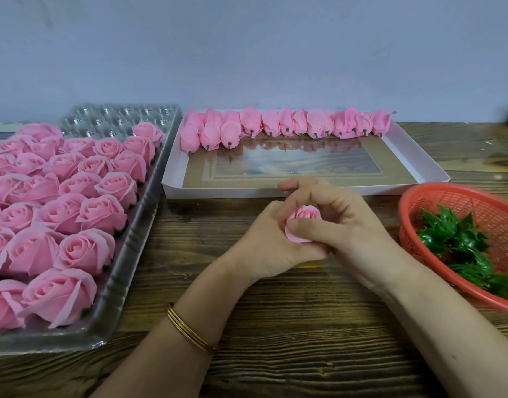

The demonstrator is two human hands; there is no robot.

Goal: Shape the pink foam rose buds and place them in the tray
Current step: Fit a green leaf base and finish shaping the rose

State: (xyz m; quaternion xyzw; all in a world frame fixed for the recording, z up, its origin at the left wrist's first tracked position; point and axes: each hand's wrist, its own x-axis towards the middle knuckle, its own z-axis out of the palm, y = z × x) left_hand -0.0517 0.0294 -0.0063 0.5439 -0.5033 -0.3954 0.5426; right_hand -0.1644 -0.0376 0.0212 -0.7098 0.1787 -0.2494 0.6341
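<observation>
**Figure: One rose bud gripped in both hands above the worktop**

We found the left hand (264, 242) and right hand (341, 225) together over the worktop (275, 326), the fingers of both curled round one pink rose bud (304, 215). The right thumb pressed its outer petal. At left, the clear tray (117, 119) carried rows of opened roses (60, 202). Behind the hands, a white box (218, 192) held unshaped buds (287, 124) along its far wall. A red basket (402, 214) of green calyxes (453, 239) stood at right.

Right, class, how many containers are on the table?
3: clear plastic tray on the left, white cardboard tray at the back, red basket on the right, partly out of frame.
</observation>
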